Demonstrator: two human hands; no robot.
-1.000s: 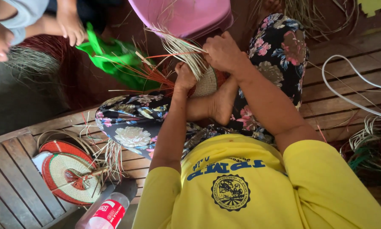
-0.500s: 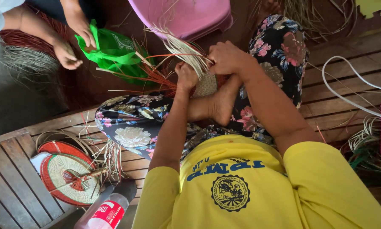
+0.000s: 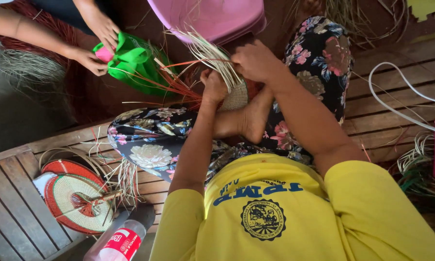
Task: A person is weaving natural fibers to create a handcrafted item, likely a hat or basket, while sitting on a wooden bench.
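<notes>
Fans (image 3: 78, 195) sit lower left on the slats (image 3: 9, 203), bottle (image 3: 118, 241) just below them, bag (image 3: 133, 63) upper left, tub (image 3: 212, 17) top centre.

The person wears a yellow short-sleeved shirt (image 3: 275, 212) with a dark blue round emblem and lettering on the chest, and a black skirt (image 3: 152, 140) printed with pink, white and tan flowers. Arms and feet are bare.

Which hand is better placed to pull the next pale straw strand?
Probably the right hand: its fingers already grip the pale straw strands, while the left hand steadies the round woven piece.
</notes>
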